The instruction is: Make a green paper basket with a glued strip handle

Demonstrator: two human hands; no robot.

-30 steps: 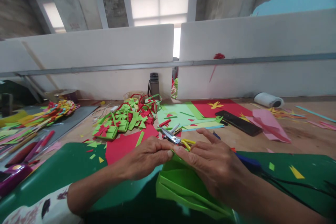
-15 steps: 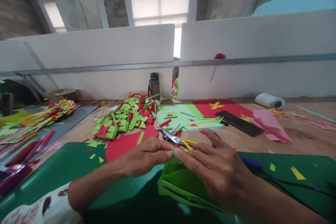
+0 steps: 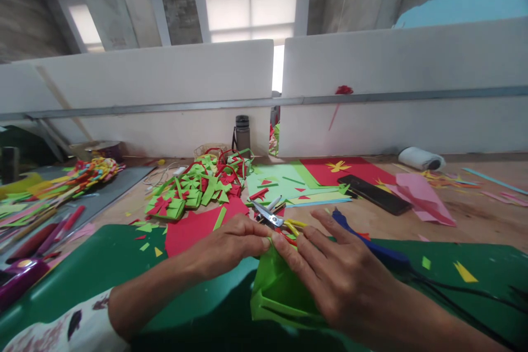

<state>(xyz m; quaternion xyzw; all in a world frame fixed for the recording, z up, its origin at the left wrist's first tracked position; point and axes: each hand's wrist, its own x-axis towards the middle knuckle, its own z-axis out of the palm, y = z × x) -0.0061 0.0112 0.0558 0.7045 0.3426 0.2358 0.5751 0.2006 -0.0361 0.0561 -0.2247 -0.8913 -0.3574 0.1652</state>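
Note:
A folded bright green paper piece [image 3: 278, 289], with a hollow, layered lower part, stands at the front middle under my hands. At its upper edge, my left hand [image 3: 231, 247] pinches the paper between thumb and fingers. My right hand [image 3: 334, 264] meets it there, its index fingertip pressed on the same edge and its other fingers lying forward. The right thumb is hidden, and that hand covers the paper's right side. Just beyond the fingertips lie scissors [image 3: 270, 214] with yellow handles, partly open. Next to my right hand is a blue tool [image 3: 383, 253] with a black cord.
A green mat [image 3: 136, 264] covers the front of the table. Finished green and red paper pieces [image 3: 198, 181] are heaped beyond it, near a bottle [image 3: 242, 133]. Red paper [image 3: 193, 228], a black phone [image 3: 374, 195], pink paper [image 3: 424, 195] and a white roll [image 3: 421, 158] lie around.
The green paper has tilted more upright, and its lower part has drawn in slightly. My right hand has shifted a little, showing more of the blue tool. Both hands stay at the edge.

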